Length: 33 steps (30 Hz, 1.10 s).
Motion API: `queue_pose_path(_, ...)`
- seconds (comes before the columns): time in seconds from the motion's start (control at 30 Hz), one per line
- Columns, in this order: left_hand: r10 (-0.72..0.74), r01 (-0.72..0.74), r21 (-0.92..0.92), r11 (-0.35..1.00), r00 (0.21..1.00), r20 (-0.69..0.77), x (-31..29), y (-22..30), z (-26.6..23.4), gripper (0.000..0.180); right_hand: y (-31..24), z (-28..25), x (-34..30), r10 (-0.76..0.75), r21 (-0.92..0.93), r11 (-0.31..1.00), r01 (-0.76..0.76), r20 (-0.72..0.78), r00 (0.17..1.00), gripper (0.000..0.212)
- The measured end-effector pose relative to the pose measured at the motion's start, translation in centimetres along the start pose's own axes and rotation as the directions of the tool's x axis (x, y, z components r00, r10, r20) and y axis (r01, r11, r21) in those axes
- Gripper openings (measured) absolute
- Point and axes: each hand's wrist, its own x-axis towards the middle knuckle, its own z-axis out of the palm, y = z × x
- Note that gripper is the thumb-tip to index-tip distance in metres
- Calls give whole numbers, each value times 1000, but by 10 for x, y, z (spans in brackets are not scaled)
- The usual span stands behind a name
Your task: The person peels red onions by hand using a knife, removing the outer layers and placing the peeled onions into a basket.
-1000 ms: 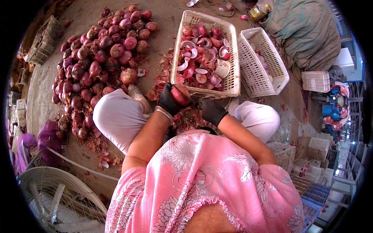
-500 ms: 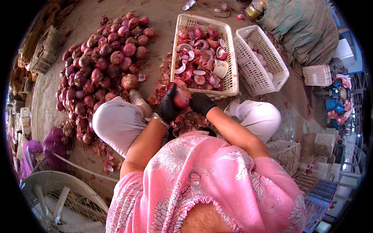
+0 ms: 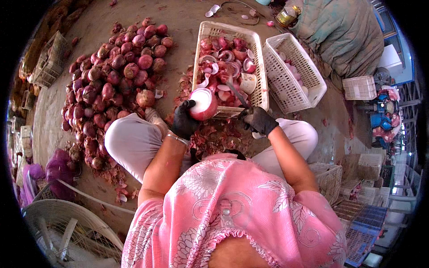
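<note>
My left hand (image 3: 184, 119), in a black glove, is closed round a red onion (image 3: 206, 108) whose cut top shows a white face. My right hand (image 3: 259, 121), gloved too, grips a knife (image 3: 237, 94); its dark blade points up and left over the near end of a white plastic crate (image 3: 264, 89). In that crate lie onion skins and cut onion pieces (image 3: 225, 58), with a white cup (image 3: 248, 83) among them. The onion is just off the crate's near left corner, apart from the blade.
A large heap of red onions (image 3: 111, 80) covers the floor at left. A second white crate (image 3: 308, 100) with a few pale peeled onions stands at right. Loose skins (image 3: 219, 138) lie between my legs. A big round basket (image 3: 71, 223) stands at lower left.
My hands have moved apart, the right one going right with the knife now visible. The onion has turned and its white cut face now shows.
</note>
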Motion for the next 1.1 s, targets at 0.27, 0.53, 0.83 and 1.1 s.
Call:
queue_pose_path(0.27,112,-87,303,949,992,-65,8,5,-11,30,-73,-2,-19,-99,-24,995,101,70,993,42)
queue_pose_path(0.53,203,-186,245,951,978,-47,-6,17,18,37,0,25,-35,-177,-240,949,206,139,974,51)
queue_pose_path(0.83,244,-230,238,944,969,-34,2,14,7,34,-22,32,-14,-181,-295,946,137,-127,975,40)
queue_pose_path(1.1,310,-288,222,931,948,-69,9,11,1,33,-33,73,-1,-139,-70,990,125,-272,952,36)
